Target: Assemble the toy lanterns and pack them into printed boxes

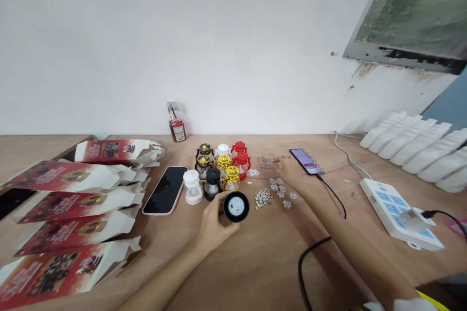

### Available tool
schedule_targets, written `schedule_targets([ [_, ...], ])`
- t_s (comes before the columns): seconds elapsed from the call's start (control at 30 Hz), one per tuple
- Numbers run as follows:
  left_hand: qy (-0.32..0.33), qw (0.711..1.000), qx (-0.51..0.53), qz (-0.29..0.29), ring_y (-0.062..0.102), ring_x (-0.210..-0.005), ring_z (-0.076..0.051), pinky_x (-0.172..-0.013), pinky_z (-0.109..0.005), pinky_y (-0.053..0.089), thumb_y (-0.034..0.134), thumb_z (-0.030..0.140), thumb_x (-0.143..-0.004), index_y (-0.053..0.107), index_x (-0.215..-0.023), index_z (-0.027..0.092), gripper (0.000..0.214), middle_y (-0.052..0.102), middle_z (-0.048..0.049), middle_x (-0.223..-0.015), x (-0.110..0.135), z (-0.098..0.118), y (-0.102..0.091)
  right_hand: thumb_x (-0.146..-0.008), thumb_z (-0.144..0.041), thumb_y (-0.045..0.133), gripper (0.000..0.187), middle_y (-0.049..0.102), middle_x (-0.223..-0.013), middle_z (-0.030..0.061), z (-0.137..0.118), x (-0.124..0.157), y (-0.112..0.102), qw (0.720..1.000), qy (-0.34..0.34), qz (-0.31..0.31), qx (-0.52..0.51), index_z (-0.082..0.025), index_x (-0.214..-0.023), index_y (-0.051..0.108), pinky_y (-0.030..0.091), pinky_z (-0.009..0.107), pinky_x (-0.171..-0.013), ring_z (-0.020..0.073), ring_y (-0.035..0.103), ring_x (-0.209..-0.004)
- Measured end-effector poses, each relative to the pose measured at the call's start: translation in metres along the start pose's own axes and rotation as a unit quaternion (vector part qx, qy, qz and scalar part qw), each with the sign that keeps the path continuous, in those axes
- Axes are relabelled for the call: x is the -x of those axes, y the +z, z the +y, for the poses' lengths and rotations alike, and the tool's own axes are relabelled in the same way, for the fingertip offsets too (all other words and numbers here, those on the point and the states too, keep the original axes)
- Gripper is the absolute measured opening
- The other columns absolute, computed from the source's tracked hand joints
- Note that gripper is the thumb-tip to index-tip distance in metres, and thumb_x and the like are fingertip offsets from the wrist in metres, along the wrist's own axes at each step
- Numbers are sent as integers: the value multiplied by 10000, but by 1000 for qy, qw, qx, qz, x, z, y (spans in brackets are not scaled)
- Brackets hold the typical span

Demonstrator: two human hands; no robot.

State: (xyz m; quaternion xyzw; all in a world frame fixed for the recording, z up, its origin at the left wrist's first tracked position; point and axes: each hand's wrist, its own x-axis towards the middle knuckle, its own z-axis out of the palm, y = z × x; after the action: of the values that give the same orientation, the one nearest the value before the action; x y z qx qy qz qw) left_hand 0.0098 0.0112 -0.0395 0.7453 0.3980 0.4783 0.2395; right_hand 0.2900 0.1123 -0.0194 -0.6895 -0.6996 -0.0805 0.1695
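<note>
My left hand is closed around a small black lantern, whose round base faces me and shows a pale disc with small parts inside. My right hand reaches to a pile of thin metal pieces, its fingertips pinched together at the pile's edge; anything between them is too small to make out. Nearer me lie several button cells and, beside them, small white plastic pieces. Miniature lanterns stand grouped behind my left hand, among them a white one, a gold one and a red one.
Red-and-white cartons lie at the left, beside a dark-screened phone. A bottle stands by the wall. On the right are a lit phone, a power strip, black cable and white containers.
</note>
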Motion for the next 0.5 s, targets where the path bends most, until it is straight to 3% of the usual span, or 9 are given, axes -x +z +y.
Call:
schedule_targets([
  [0.2, 5, 1000, -1, -1, 628, -946, -213, -824, -326, 515, 595, 135, -618, 473, -1128, 179, 526, 639, -63, -1030, 1, -3, 1, -832, -230, 528, 188, 684, -976, 87, 18, -12, 11, 998, -19, -41, 36, -180, -920, 686, 361, 316, -821, 237, 570, -954],
  [0.33, 59, 998, -13, 17, 599, -1007, -232, -877, -367, 491, 635, 183, -657, 478, -1149, 184, 516, 603, -89, -1087, 2, -6, 2, -879, -310, 478, 242, 650, -1063, 110, 14, -20, 22, 997, -35, -44, 50, -192, -979, 664, 343, 344, -863, 254, 539, -1024],
  [0.5, 102, 995, -9, -4, 594, -966, -221, -822, -338, 505, 692, 229, -690, 518, -1069, 178, 420, 584, -94, -1026, 1, -5, 1, -874, -296, 477, 239, 648, -1034, 125, 15, -34, 28, 998, -16, -34, 53, -176, -941, 672, 340, 341, -862, 251, 544, -1009],
])
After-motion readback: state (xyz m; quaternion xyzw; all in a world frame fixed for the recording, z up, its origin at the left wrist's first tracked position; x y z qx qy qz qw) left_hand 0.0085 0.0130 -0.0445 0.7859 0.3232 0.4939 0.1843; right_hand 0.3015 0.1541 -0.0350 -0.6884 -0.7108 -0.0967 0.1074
